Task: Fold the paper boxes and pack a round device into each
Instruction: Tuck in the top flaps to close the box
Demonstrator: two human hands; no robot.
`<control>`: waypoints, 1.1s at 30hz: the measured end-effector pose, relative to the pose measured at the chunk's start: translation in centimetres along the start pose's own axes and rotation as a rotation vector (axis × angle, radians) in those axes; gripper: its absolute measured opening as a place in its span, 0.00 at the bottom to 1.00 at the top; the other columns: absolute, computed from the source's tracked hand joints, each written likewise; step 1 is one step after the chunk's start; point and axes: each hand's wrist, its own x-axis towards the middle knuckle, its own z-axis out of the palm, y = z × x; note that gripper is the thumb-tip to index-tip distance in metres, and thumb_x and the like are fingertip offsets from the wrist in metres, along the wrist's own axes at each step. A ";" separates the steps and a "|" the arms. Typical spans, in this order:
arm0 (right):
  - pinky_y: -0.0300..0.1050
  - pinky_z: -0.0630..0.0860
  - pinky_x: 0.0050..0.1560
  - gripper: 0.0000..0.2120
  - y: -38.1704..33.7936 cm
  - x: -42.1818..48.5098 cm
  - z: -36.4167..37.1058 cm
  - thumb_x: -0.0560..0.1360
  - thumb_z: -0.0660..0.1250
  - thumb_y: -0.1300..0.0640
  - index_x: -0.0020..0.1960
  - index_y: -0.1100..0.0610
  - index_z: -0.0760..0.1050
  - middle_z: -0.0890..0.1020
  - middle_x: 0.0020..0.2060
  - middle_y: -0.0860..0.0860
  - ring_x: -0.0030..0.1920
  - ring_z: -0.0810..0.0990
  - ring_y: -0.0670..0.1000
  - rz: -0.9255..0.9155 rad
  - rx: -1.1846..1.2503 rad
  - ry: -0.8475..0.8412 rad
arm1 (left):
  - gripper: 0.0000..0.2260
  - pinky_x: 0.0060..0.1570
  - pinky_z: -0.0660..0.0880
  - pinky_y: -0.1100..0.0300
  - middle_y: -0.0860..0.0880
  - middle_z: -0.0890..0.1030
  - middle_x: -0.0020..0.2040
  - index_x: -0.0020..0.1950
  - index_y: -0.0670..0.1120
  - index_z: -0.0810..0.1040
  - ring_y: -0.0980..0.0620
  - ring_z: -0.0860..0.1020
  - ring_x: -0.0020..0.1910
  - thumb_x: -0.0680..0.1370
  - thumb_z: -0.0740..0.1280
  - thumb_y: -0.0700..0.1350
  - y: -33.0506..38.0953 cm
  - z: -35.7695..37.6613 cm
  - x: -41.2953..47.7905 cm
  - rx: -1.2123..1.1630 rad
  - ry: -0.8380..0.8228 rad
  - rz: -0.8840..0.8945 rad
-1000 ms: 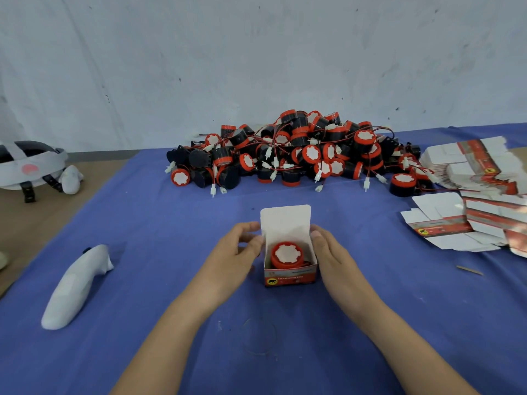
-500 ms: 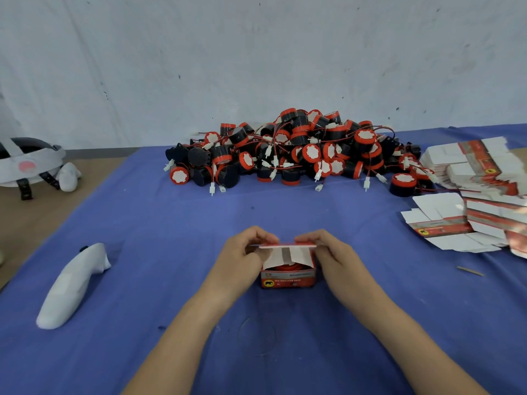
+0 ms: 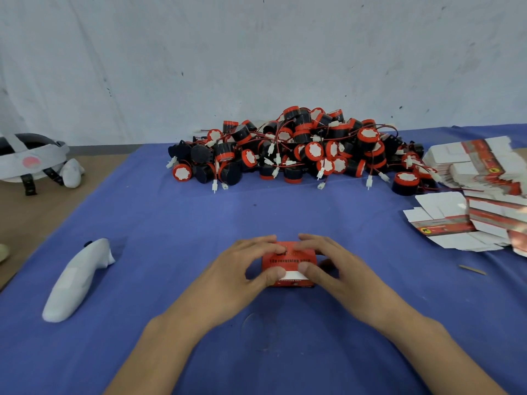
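red box (image 3: 289, 262) dead centre, left hand (image 3: 242, 270) gripping its 9 side, right hand (image 3: 338, 269) its 3; thumbs squeeze front, guessing to seat lid tuck. device pile (image 3: 299, 149) at 12, flat boxes (image 3: 482, 195) at 2, handy for next.

Even, diffuse light, moderately bright; shadows faint and soft. Wide-angle bowing toward the edges. Flat box stack (image 3: 484, 195) at 3 o'clock smeared, soft focus.
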 end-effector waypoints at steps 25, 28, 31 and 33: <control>0.50 0.74 0.62 0.24 -0.6 0.4 0.7 0.78 0.52 0.34 0.61 0.42 0.79 0.77 0.65 0.38 0.61 0.78 0.43 -0.033 -0.179 0.166 | 0.15 0.65 0.69 0.65 0.81 0.72 0.56 0.59 0.72 0.75 0.74 0.69 0.65 0.74 0.61 0.67 0.2 0.6 0.5 -0.131 0.134 0.003; 0.48 0.74 0.62 0.26 -0.6 0.2 0.6 0.76 0.51 0.33 0.61 0.43 0.79 0.75 0.68 0.37 0.62 0.77 0.44 -0.027 -0.193 0.133 | 0.12 0.67 0.71 0.58 0.71 0.76 0.61 0.56 0.75 0.77 0.72 0.68 0.67 0.73 0.65 0.64 0.0 0.7 0.4 -0.193 0.138 0.001; 0.44 0.74 0.63 0.25 -0.9 0.0 0.5 0.76 0.53 0.34 0.62 0.43 0.79 0.73 0.69 0.36 0.64 0.76 0.43 -0.041 -0.200 0.137 | 0.12 0.67 0.72 0.58 0.71 0.76 0.60 0.56 0.75 0.77 0.72 0.68 0.67 0.73 0.65 0.63 0.1 0.7 0.2 -0.190 0.157 0.014; 0.43 0.74 0.63 0.20 -1.2 0.0 0.5 0.78 0.56 0.38 0.63 0.43 0.79 0.74 0.68 0.35 0.64 0.75 0.41 -0.082 -0.208 0.150 | 0.12 0.68 0.72 0.57 0.68 0.76 0.63 0.57 0.74 0.77 0.72 0.68 0.68 0.74 0.64 0.63 0.2 0.8 0.1 -0.168 0.162 0.020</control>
